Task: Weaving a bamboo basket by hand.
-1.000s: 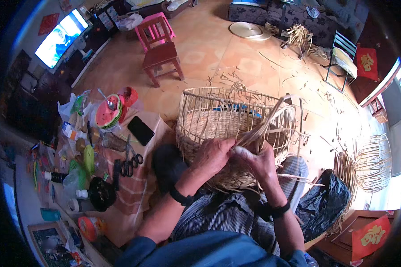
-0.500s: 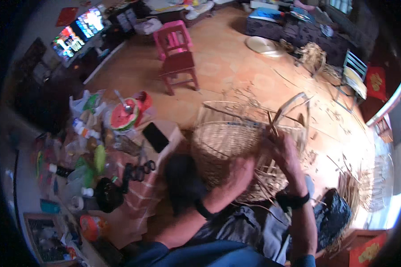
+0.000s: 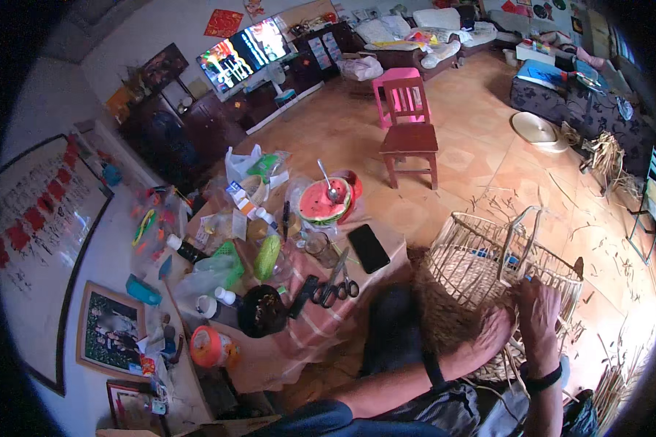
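Note:
A woven wicker basket [image 3: 444, 309] with an arched handle [image 3: 504, 251] stands before my lap, its upper part openwork and its lower wall densely woven. My left hand [image 3: 494, 328] lies against the near side of the basket, its fingers hidden and blurred. Beside it, my right hand [image 3: 539, 302] is closed at the rim near the foot of the handle. A small blue spot shows by its fingertips; what they pinch is too small to make out. Loose strips hang from the basket below my hands.
The table at left carries scissors [image 3: 337, 280], a black phone [image 3: 369, 247], a cut watermelon [image 3: 323, 201] with a spoon, bottles and bags. A dark red chair [image 3: 410, 138] stands beyond. Plant strips [image 3: 623, 386] lie at right, with scraps on the floor.
The view has swung left, so the table and wall show more and the basket sits farther right. My right hand has come lower at the rim, closer to my left hand.

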`<move>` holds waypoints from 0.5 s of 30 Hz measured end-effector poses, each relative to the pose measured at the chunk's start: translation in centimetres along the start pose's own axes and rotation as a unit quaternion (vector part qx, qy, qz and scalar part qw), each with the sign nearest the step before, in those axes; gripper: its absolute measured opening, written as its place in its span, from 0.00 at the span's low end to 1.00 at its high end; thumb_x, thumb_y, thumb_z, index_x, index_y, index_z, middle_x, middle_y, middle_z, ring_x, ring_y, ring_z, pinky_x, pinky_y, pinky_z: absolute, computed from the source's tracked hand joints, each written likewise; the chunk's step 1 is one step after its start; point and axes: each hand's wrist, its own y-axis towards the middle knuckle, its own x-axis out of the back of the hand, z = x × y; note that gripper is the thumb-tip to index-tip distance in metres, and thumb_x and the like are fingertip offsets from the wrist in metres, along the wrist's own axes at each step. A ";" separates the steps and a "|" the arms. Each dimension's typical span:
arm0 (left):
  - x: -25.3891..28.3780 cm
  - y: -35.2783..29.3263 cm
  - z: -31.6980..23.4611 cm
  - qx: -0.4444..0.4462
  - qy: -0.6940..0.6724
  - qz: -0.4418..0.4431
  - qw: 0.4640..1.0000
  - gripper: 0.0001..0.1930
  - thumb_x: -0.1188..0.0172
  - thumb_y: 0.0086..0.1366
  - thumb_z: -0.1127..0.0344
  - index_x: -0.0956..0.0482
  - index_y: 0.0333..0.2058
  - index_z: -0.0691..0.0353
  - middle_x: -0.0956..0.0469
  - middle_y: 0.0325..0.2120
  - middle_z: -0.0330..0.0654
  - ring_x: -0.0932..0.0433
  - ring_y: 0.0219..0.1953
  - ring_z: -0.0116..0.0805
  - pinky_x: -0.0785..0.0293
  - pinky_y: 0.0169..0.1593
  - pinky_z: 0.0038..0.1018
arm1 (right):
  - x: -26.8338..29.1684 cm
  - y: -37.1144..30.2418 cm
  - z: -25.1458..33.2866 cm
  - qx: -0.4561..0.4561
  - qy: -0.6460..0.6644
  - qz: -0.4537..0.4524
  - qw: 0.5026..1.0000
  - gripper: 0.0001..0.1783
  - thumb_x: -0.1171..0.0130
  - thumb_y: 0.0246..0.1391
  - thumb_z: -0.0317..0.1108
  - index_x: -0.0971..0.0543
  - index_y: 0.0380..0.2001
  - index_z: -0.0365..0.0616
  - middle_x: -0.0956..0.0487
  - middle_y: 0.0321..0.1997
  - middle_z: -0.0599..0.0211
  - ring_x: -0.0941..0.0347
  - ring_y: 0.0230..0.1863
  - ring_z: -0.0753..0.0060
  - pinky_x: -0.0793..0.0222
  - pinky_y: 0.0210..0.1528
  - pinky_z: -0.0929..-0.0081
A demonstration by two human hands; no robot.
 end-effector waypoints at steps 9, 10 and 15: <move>-0.3 1.2 -2.6 0.102 -0.787 -0.034 0.607 0.23 0.63 0.74 0.62 0.27 0.59 0.68 0.29 0.62 0.54 0.32 0.67 0.46 0.37 0.71 0.40 | -1.8 2.0 1.0 -0.158 0.025 0.045 0.986 0.08 0.44 0.49 0.26 0.22 0.35 0.43 0.21 0.31 0.53 0.21 0.32 0.46 0.28 0.31 0.53; -0.1 1.2 -3.6 0.132 -0.946 0.041 0.293 0.22 0.60 0.73 0.64 0.30 0.60 0.69 0.30 0.62 0.56 0.33 0.67 0.47 0.37 0.70 0.38 | -1.6 2.2 1.9 -0.151 0.031 0.041 0.987 0.08 0.44 0.49 0.26 0.22 0.35 0.43 0.21 0.31 0.53 0.21 0.32 0.46 0.28 0.31 0.53; -5.9 3.4 9.4 0.258 -0.933 -0.085 0.235 0.09 0.47 0.68 0.67 0.22 0.34 0.65 0.23 0.26 0.55 0.22 0.32 0.55 0.28 0.35 0.45 | 0.8 0.4 1.4 -0.209 0.114 0.016 0.971 0.14 0.44 0.54 0.24 0.26 0.44 0.43 0.21 0.36 0.47 0.21 0.36 0.41 0.27 0.33 0.54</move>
